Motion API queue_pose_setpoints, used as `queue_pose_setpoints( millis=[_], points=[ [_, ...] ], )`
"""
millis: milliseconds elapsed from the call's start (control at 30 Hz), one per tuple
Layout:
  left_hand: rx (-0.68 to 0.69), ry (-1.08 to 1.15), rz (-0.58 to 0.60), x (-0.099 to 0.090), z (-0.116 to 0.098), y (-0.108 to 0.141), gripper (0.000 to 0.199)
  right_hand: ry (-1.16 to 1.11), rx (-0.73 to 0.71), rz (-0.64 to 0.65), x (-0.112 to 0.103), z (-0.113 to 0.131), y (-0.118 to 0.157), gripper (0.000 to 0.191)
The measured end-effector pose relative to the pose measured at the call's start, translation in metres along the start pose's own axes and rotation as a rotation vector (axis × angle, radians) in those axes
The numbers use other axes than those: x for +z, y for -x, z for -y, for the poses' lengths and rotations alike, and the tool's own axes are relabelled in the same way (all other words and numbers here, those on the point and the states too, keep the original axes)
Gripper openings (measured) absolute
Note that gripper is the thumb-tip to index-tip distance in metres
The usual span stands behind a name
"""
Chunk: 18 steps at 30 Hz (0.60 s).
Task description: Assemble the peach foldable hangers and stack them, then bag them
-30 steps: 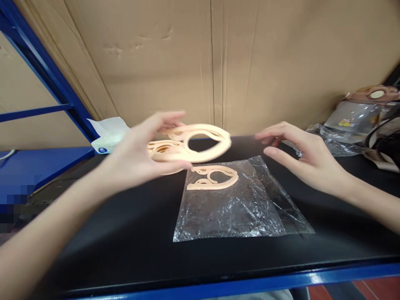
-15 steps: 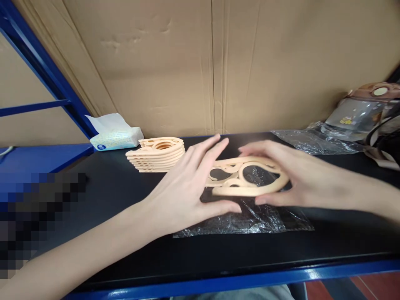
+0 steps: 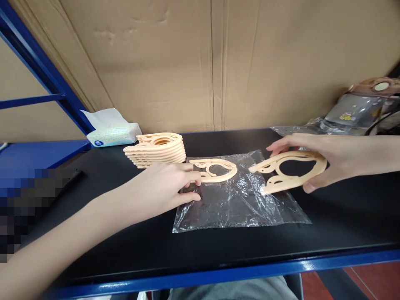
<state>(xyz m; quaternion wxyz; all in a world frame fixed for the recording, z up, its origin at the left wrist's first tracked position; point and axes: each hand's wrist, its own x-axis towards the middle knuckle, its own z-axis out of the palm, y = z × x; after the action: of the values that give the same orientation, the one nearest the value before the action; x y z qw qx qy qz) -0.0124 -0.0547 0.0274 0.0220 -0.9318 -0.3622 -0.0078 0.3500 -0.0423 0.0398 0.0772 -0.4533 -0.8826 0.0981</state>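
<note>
My right hand (image 3: 312, 156) is closed around the rounded end of a beige plastic folding hanger (image 3: 295, 182), held above the right side of a clear plastic bag (image 3: 218, 208). A second folded hanger (image 3: 218, 180) lies over the bag's back left part. Its left end is partly covered by the fingers of my left hand (image 3: 170, 185), which are bent over it. A gap shows between that thumb and the fingers. Behind my left hand stands a neat stack of several matching hangers (image 3: 156, 150).
A tissue pack (image 3: 114, 135) sits at the back left of the black table (image 3: 203, 254). At the back right are a water bottle (image 3: 351, 110) and another clear plastic bag (image 3: 287, 130). Cardboard (image 3: 156, 62) rises behind, and a blue edge (image 3: 250, 271) runs along the front.
My right hand has moved right with one hanger, away from the hanger over the bag. My left hand has drawn back left and down, its fingers now bent over that other hanger's left end.
</note>
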Motion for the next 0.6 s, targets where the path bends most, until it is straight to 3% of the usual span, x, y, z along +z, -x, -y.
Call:
queue_pose_setpoints(
  millis=[300, 433, 600],
  points=[
    [-0.049, 0.008, 0.065, 0.001, -0.003, -0.002, 0.033, -0.126, -0.005, 0.225, 0.017, 0.03, -0.011, 0.079],
    [-0.055, 0.018, 0.069, 0.003, -0.003, -0.004, 0.037, -0.179, -0.027, 0.22, 0.03, 0.04, -0.019, 0.092],
    [-0.067, 0.09, 0.081, 0.002, -0.002, -0.005, 0.041, -0.157, 0.0, 0.128, 0.034, 0.03, -0.018, 0.104]
  ],
)
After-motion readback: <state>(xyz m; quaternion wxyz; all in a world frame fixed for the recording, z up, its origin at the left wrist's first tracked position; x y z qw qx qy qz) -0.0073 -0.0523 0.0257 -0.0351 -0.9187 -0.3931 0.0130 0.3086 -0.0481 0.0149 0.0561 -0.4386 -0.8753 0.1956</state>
